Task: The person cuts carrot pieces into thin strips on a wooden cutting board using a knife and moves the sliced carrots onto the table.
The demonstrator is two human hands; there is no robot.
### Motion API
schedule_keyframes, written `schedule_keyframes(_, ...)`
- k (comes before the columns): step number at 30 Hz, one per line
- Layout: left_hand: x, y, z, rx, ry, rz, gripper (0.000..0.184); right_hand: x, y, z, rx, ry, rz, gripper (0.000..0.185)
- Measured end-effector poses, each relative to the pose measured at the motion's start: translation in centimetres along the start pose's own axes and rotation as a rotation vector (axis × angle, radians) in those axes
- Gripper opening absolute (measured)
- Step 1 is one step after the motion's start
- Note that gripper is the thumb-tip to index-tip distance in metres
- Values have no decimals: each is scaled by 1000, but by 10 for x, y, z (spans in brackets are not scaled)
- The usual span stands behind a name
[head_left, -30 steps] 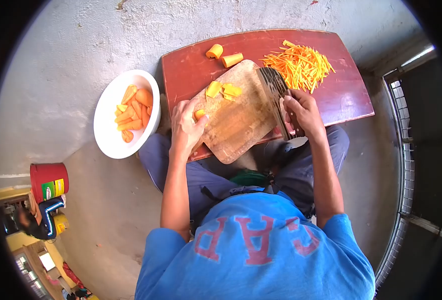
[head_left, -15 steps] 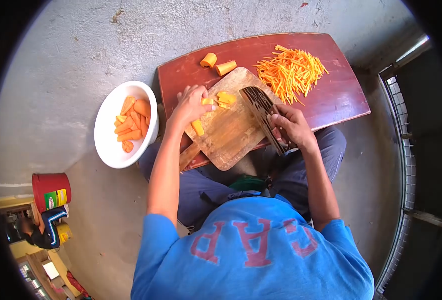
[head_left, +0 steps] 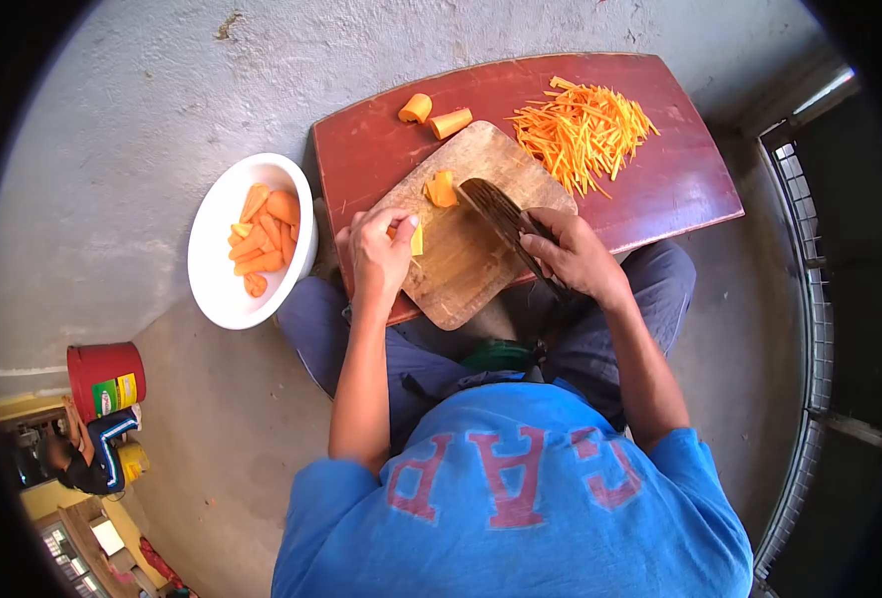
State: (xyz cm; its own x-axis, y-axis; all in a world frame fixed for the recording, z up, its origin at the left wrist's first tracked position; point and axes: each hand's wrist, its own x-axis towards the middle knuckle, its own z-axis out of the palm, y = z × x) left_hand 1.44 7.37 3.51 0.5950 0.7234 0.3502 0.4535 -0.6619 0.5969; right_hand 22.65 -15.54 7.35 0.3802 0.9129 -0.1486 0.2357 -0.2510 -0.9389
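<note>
My left hand (head_left: 379, 249) is closed, pinching a carrot piece (head_left: 417, 239) over the left side of the wooden cutting board (head_left: 461, 269). In my right hand (head_left: 573, 251) is a knife (head_left: 501, 217) with a wide, dark-patterned blade, its tip toward the board's upper middle. Just left of that tip lies a small stack of carrot slices (head_left: 441, 188). A heap of carrot strips (head_left: 583, 135) rests on the red table (head_left: 670, 189) beyond the board. Two thick carrot chunks (head_left: 451, 123) sit at the board's far edge.
To the left of the table stands a white basin (head_left: 209, 244) holding several peeled carrots (head_left: 262, 261). A rough wall (head_left: 292, 60) borders the table's far side. At lower left are a red bucket (head_left: 102, 374) and another person (head_left: 92, 448). A metal grille (head_left: 815, 329) runs along the right.
My left hand has drawn nearer me and now lifts a carrot piece between its fingers. The carrot slices on the board have shifted slightly. The knife has turned and moved a little toward the left.
</note>
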Motion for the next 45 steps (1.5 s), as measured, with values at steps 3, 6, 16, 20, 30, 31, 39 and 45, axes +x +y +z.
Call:
schedule_keyframes(3,-18,-19,-11,112,32,88,12,-8,8,6,49,75,-16,16)
schedule_keyframes(6,-26,-29,-26,109,-51,44,36,-16,4,9,113,94,43,15)
schedule_keyframes(16,-39,-13,1,-115,-234,12,62,-17,12,11,115,88,34,16)
schedule_keyframes(20,-38,11,4,126,-175,134,57,-17,10,14,120,95,35,16)
schedule_keyframes(30,19,3,29,148,-193,300,51,-17,4,12,53,100,28,19)
schedule_keyframes(31,26,0,31,164,-222,332,47,-17,4,12,32,100,23,19)
schedule_keyframes(39,43,-14,34,224,-126,580,27,-15,17,10,6,69,3,16)
schedule_keyframes(45,-20,7,18,321,-197,574,20,-16,4,11,55,102,57,17)
